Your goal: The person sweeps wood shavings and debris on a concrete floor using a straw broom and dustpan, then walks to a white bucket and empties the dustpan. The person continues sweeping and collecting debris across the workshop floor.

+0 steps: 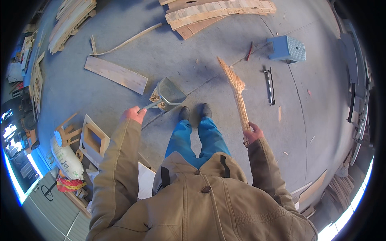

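Note:
My left hand (135,115) is closed round the handle of a grey metal dustpan (172,90). Wood chips and shavings (156,97) lie in the pan, out ahead of my left foot. In my right hand (253,133) is a straw hand broom (238,93), gripped low on its bound handle. Its flared bristles point up and away, slightly left, over the concrete floor. Dustpan and broom are well apart. Whether the pan rests on the floor or hangs just above it, I cannot tell.
A loose board (116,74) lies beyond the dustpan, with a thin wood strip (130,39) behind it. Stacked planks (219,14) are far ahead. To the right are a blue stool (287,48), a black metal tool (269,86) and a red stick-like item (250,51). A white sack (67,158) stands left.

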